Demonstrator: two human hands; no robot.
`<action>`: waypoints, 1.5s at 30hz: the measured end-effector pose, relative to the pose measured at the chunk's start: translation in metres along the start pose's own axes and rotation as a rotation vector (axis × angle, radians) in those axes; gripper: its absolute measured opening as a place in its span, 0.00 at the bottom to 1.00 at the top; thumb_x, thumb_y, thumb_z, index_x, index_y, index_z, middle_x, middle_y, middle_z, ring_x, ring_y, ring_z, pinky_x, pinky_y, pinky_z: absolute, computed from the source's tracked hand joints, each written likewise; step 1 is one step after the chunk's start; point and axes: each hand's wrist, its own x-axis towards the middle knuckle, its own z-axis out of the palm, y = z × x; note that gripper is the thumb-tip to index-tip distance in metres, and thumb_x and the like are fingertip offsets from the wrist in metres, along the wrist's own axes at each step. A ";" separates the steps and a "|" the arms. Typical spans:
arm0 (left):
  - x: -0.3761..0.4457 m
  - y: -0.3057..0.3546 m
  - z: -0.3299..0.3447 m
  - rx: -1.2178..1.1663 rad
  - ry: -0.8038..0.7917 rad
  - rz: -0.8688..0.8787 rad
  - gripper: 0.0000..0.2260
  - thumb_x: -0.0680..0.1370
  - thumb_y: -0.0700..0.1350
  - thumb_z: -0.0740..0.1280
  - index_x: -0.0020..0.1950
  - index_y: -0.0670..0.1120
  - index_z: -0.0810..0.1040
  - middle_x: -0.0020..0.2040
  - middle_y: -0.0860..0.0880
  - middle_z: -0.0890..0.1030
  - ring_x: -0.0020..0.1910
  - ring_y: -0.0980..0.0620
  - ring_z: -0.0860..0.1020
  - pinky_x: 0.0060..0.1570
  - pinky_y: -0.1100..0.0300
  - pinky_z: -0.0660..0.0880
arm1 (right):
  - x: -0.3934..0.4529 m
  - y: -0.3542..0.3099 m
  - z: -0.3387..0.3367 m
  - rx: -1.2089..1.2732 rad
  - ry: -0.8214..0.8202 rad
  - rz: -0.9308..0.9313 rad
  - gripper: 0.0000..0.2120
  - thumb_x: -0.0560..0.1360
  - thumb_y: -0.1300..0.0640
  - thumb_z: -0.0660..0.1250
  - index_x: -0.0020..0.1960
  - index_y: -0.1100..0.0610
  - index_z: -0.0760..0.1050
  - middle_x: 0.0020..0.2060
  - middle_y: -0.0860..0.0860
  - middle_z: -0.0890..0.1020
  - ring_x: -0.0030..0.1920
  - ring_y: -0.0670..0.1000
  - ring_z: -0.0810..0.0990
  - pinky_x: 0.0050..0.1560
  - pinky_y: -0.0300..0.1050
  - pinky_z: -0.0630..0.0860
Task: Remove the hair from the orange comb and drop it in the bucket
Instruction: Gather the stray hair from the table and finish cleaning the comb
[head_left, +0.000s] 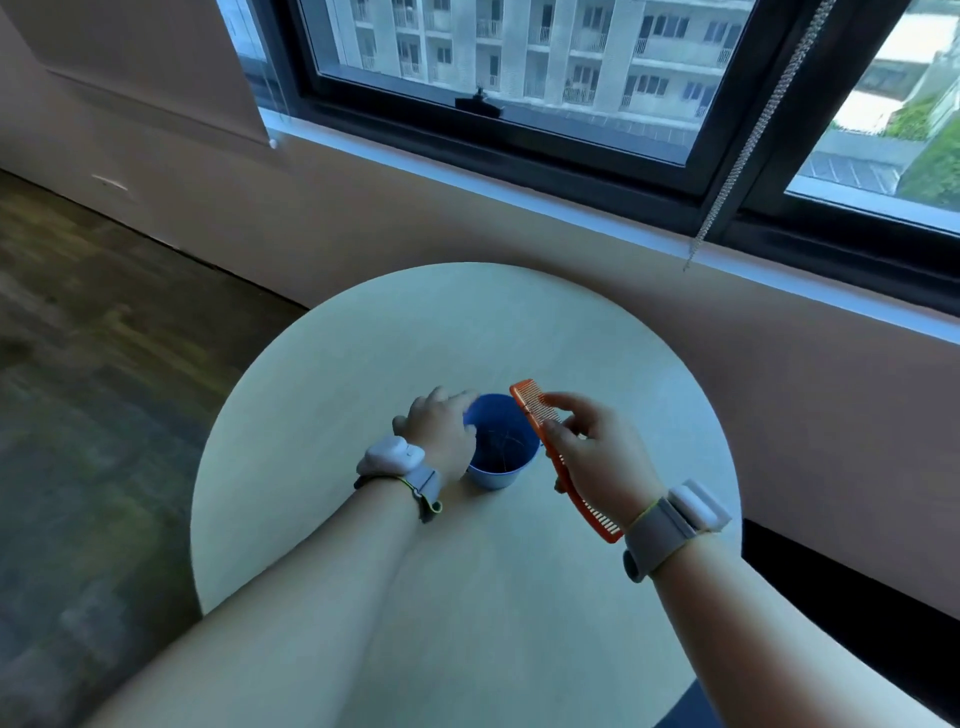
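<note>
A small blue bucket (511, 467) stands near the middle of the round table (363, 374). Thin dark strands of hair lie inside it. My right hand (592, 457) grips the orange comb (530, 402) around its middle, holding it tilted just right of the bucket's rim, with one end above the rim and the other near my wrist. My left hand (441, 426) is at the bucket's left rim, its fingers curled over the edge. Whether those fingers pinch any hair is too small to see.
The pale round table stands against a wall under a dark-framed window (519, 78). A bead chain (737, 156) hangs down beyond the table's far right edge. Dark carpet floor (78, 415) lies to the left. Both wrists wear grey bands.
</note>
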 end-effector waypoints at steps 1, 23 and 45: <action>-0.002 0.003 -0.002 -0.075 0.048 -0.013 0.18 0.80 0.48 0.62 0.70 0.58 0.71 0.63 0.50 0.74 0.64 0.46 0.71 0.60 0.49 0.66 | 0.001 0.004 0.002 -0.025 -0.004 -0.010 0.10 0.81 0.55 0.62 0.56 0.40 0.73 0.36 0.54 0.83 0.27 0.52 0.82 0.36 0.51 0.81; -0.069 0.019 -0.048 -0.758 0.331 0.005 0.06 0.76 0.43 0.72 0.39 0.48 0.81 0.32 0.54 0.78 0.32 0.57 0.73 0.35 0.64 0.69 | -0.003 -0.028 0.027 -0.403 0.079 -0.285 0.17 0.80 0.54 0.63 0.69 0.46 0.74 0.52 0.53 0.85 0.53 0.57 0.81 0.48 0.46 0.75; -0.066 0.012 -0.057 -1.338 0.138 -0.175 0.09 0.82 0.42 0.63 0.41 0.49 0.75 0.31 0.53 0.77 0.34 0.53 0.75 0.38 0.57 0.66 | 0.000 -0.010 0.035 -0.416 0.119 -0.210 0.14 0.79 0.55 0.63 0.63 0.42 0.74 0.43 0.50 0.83 0.44 0.56 0.80 0.39 0.44 0.70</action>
